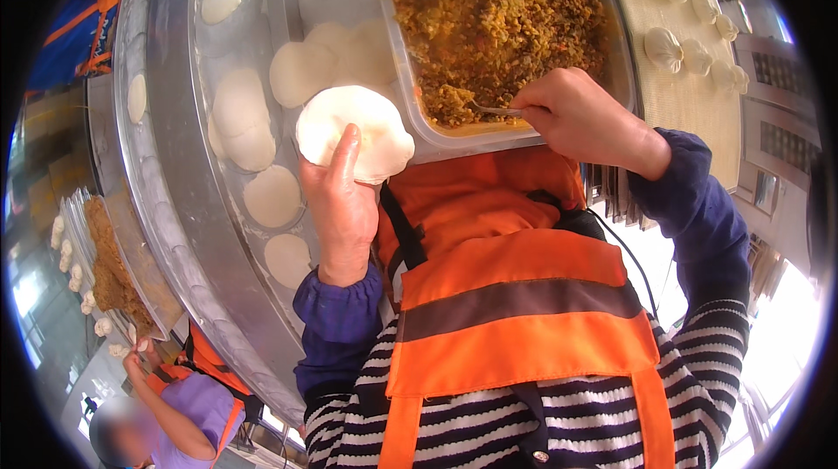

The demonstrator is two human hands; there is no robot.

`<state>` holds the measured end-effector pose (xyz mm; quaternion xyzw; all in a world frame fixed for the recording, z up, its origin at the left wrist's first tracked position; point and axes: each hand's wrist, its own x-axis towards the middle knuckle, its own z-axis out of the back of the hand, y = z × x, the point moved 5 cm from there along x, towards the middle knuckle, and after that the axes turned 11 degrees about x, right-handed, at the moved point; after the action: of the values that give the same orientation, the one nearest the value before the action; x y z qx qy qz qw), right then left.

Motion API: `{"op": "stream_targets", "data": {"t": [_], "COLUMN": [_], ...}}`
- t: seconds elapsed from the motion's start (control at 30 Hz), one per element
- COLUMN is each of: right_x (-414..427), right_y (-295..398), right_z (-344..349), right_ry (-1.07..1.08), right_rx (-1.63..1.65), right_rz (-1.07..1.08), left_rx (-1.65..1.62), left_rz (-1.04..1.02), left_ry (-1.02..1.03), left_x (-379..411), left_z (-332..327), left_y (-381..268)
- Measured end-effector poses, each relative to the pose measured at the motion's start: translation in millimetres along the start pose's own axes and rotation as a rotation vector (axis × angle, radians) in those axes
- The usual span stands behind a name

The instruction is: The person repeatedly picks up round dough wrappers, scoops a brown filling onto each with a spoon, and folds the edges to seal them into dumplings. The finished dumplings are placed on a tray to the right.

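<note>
A round, pale dough wrapper rests in my left hand, the thumb pressed over its middle. My right hand grips the handle of a metal spoon. The spoon's far end is in the chopped filling, under a small clump at the near left corner of the tub. That filling is yellow-brown with orange and green bits, heaped in a clear plastic tub. The tub's near rim lies just below my right hand.
Dough rounds lie on a metal work surface at left, some overlapping. Pleated buns stand on a mesh-lined tray at right. Beyond a long conveyor-like strip, a co-worker handles dough beside another filling tub.
</note>
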<state>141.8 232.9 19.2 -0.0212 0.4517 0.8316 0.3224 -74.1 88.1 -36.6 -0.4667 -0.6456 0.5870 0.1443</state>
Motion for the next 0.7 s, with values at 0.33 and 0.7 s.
{"op": "stream_targets", "data": {"t": [0.33,0.7], "right_x": [-42.6,-85.6], "right_y": [43.0,61.0], "right_z": [52.3,76.5], "right_ry": [-0.050,-0.333], "right_rx": [0.529,0.083], "right_rz": [-0.326,-0.061], "left_rx": [0.091,-0.164], "left_rz": [-0.118,-0.159], "left_ry": [0.273,0.238], "left_x": [-5.9,-2.4], "left_z": [-53.4,-122.9], "left_y": [-16.6,-5.5]}}
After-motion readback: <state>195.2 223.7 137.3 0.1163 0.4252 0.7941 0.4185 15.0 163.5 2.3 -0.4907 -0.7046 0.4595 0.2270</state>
